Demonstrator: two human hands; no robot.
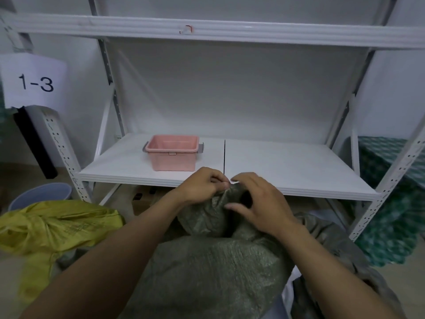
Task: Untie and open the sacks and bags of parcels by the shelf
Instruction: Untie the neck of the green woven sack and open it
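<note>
Pinching sack neck with left hand; right hand curled beside it, grip unclear; I'd work it loose slowly.

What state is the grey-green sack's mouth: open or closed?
Closed: the grey-green sack has a tightly bunched neck, which the left hand pinches.

- Grey-green woven plastic sack: fills the foreground, bulging, neck bunched just before the shelf edge.
- Left hand: pinches the bunched neck between thumb and curled fingers.
- Right hand: arches over the same neck, thumb on the fabric; grip unclear.
- Pink rectangular plastic tub: sits on the white metal shelf board.
- Yellow woven sack: lies knotted at left, before a blue-grey bucket.
- White paper sign: reads "1-3".
- Green patterned bag: slumps at right.
</note>
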